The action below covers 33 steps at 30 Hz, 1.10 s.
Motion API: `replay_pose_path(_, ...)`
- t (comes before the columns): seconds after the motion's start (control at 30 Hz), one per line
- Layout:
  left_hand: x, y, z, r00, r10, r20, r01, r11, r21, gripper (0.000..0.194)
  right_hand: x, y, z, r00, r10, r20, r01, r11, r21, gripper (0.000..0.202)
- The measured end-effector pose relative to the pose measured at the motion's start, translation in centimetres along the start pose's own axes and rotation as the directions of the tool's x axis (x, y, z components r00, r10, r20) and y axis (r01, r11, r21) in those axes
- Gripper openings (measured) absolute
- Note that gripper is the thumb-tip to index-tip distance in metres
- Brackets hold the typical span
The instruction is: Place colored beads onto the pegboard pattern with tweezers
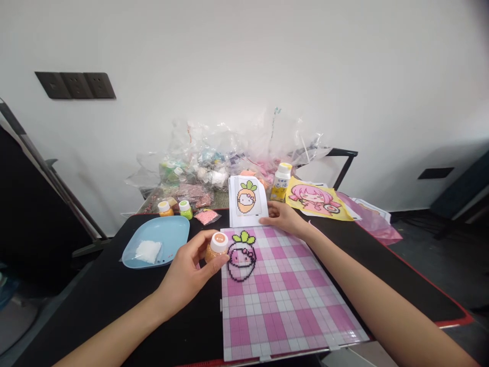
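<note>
My left hand (191,262) is closed round a small jar of orange beads (217,246) with a white lid and an orange label. The jar is beside the left edge of a pegboard (290,300) over a pink and white checked pattern. Near the board's top left, beads form a figure (242,257) with a black outline and green leaves; its lower part has no fill colour. My right hand (284,218) grips the lower right edge of a pattern sheet (263,204), which shows a carrot-shaped cartoon character.
A blue tray (130,244) holds a bag of white beads (148,252). Behind it stand a yellow-orange jar (165,208) and a green jar (185,209), with a pink bead packet (208,216) nearby. A white and yellow bottle (280,182), a pink-haired picture (317,200) and heaped plastic bags (214,148) lie farther back.
</note>
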<state>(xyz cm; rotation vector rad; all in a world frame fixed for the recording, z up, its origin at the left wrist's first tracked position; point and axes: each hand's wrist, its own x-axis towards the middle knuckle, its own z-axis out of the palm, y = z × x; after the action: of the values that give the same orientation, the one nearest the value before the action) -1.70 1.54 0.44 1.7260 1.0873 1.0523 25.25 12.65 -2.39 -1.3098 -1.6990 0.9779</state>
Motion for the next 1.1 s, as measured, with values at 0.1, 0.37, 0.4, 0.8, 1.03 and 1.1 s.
replay_pose_path(0.1,0.0,0.1,0.0,1.000,-0.005,-0.003,0.005,1.000,0.013,0.028,0.1,0.1,-0.2,0.999,0.016,-0.040,-0.017,1.000,-0.011,0.031)
replay_pose_path(0.37,0.1,0.2,0.2,1.000,-0.005,-0.024,0.006,1.000,0.018,0.028,0.4,0.8,0.1,0.997,-0.010,-0.082,0.011,1.000,0.000,0.013)
replay_pose_path(0.4,0.1,0.2,0.2,1.000,-0.004,-0.024,0.005,1.000,0.021,0.029,0.4,0.8,0.2,0.997,-0.015,-0.080,0.015,1.000,0.003,0.012)
replay_pose_path(0.8,0.1,0.0,0.0,1.000,-0.008,-0.005,0.008,1.000,0.019,0.029,0.3,0.2,0.8,0.996,-0.087,-0.005,0.087,0.995,0.041,0.011)
replay_pose_path(1.03,0.1,0.1,0.1,1.000,-0.022,0.000,0.022,1.000,0.013,0.031,0.4,0.5,1.3,0.997,-0.066,-0.044,0.067,0.998,0.020,0.025)
replay_pose_path(1.1,0.1,0.1,0.1,1.000,-0.023,0.001,0.023,1.000,0.005,0.031,0.3,0.4,1.3,0.997,-0.061,-0.043,0.062,0.998,0.022,0.031)
